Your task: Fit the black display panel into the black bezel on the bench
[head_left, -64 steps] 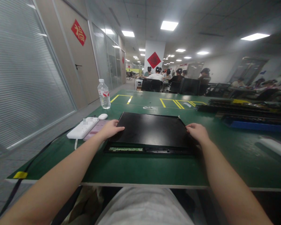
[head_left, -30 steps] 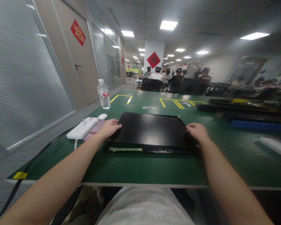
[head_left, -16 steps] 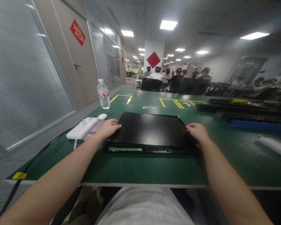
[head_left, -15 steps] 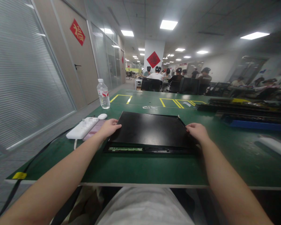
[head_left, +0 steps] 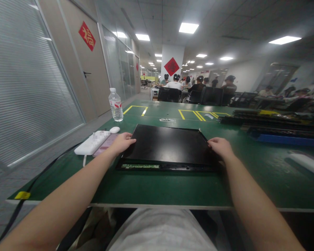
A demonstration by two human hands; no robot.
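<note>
A flat black panel (head_left: 170, 143) lies over a black frame (head_left: 188, 167) on the green table (head_left: 157, 190). Along the frame's near edge, a green circuit strip (head_left: 140, 166) shows at the left. My left hand (head_left: 124, 142) grips the panel's left edge, thumb on top and the other fingers at the side. At the right edge my right hand (head_left: 221, 146) pinches the rim of the panel, its fingertips partly hidden.
Left of the panel are a white power strip (head_left: 92, 143), a white mouse-like object (head_left: 114, 130) and a water bottle (head_left: 116, 105). Dark frames (head_left: 261, 120) are piled at the right, beside a blue strip (head_left: 290, 140). People sit beyond the table.
</note>
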